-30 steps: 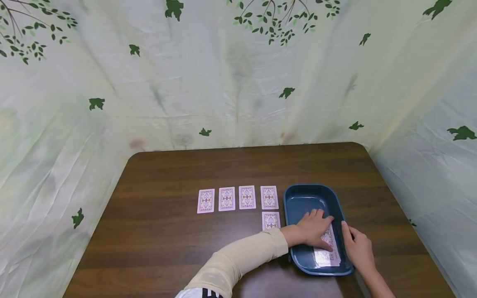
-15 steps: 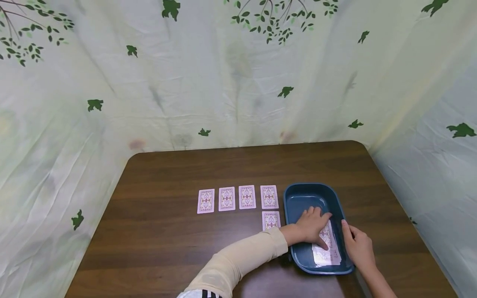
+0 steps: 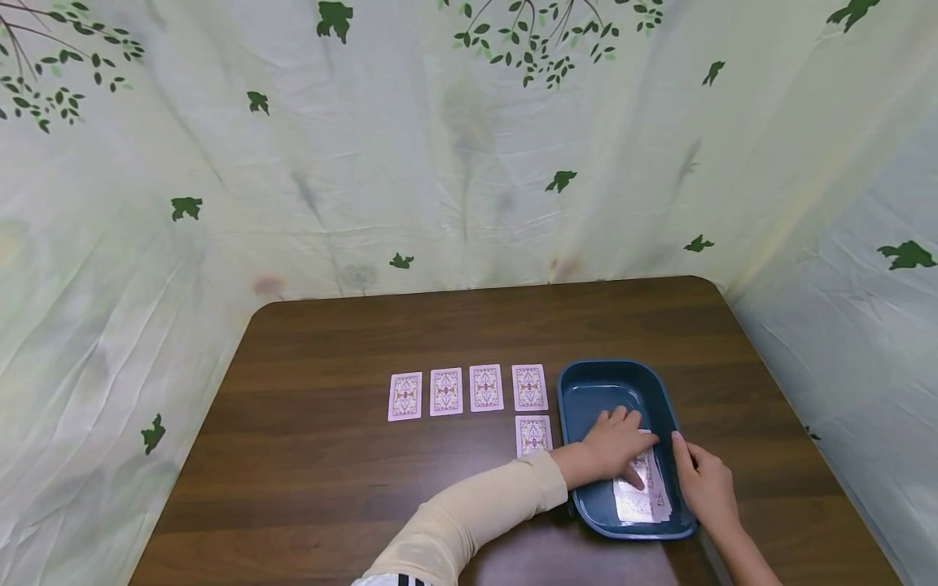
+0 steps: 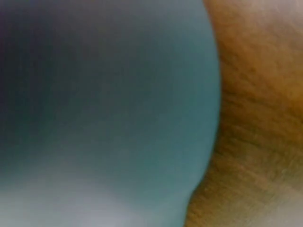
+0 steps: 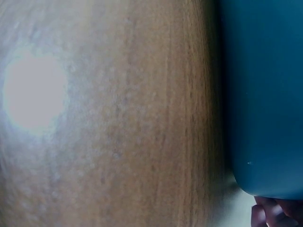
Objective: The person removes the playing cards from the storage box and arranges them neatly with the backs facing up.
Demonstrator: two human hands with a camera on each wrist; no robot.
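Your left hand [image 3: 614,443] reaches into the blue tray [image 3: 604,387] with its fingers spread wide over the cards [image 3: 641,503] that lie in the tray's near right part; the hand hides their far left portion. You cannot tell whether any card is caught under the fingertips. Your right hand [image 3: 709,488] holds the tray's right rim, thumb along the edge. Just left of the tray, on the table [image 3: 315,488], a row of four patterned cards [image 3: 445,391] lies apart, and a fifth card [image 3: 533,434] sits just nearer than the rightmost one, its near end covered by your cream sleeve [image 3: 487,505]. A leaf-printed cloth [image 3: 469,220] hangs behind the table.
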